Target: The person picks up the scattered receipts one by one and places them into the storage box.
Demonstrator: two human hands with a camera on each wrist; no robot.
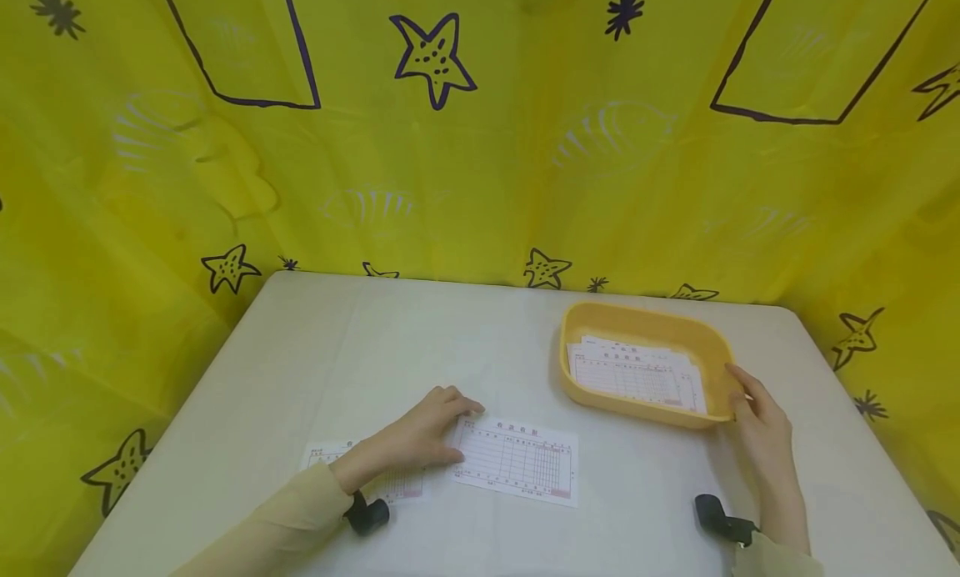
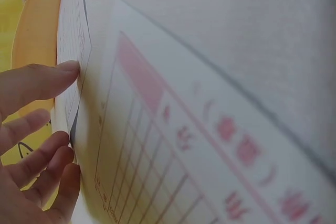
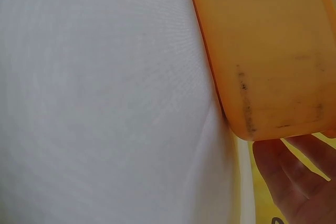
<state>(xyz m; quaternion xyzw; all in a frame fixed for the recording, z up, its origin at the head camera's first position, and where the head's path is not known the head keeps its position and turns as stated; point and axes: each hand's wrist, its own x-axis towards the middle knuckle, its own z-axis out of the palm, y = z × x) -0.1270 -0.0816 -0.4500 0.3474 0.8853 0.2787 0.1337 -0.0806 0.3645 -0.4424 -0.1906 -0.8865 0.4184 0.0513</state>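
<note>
My left hand [image 1: 429, 431] reaches to the left edge of a white receipt slip [image 1: 525, 464] with a printed red grid. Thumb and fingers are spread apart at that edge, also in the left wrist view. Under my left forearm lies a second receipt slip [image 2: 157, 129], partly covered in the head view. On the right, my right hand [image 1: 761, 423] holds the right end of a yellow plastic basket [image 1: 641, 406]. Its fingers [image 3: 273, 166] touch the basket's end in the right wrist view. Several receipt slips [image 1: 626, 377] lie overlapping inside the basket.
A white-covered table [image 1: 420, 335] bears everything. Behind it and at both sides hangs a yellow curtain [image 1: 480, 185] with starfish drawings. Each wrist wears a black camera mount, one on the left [image 1: 367, 514] and one on the right [image 1: 716, 517].
</note>
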